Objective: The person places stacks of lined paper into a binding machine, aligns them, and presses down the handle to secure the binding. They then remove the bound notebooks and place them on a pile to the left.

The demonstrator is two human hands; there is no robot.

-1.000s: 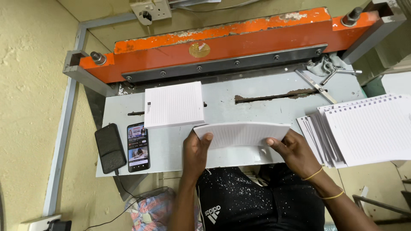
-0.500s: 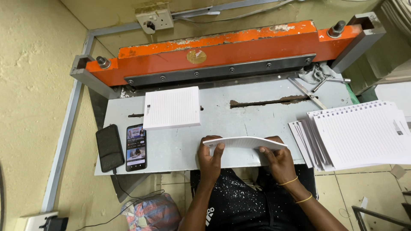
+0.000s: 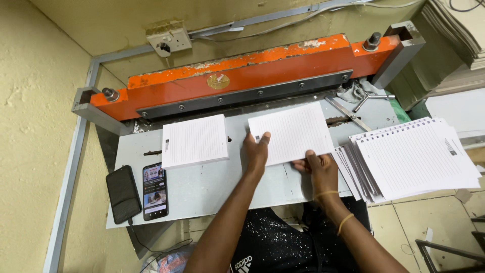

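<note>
Under my left hand (image 3: 256, 151) and right hand (image 3: 318, 169) the stack of lined sheets (image 3: 293, 132) is matt white paper, like the second stack (image 3: 194, 141) to its left. The table (image 3: 212, 184) is dull grey-painted metal, scuffed, with a rusty slot on the far right. The far cutter bar (image 3: 242, 71) is orange-painted metal, chipped and rough, over a dark steel strip.

Bright even light, sharp, soft shadows
</note>
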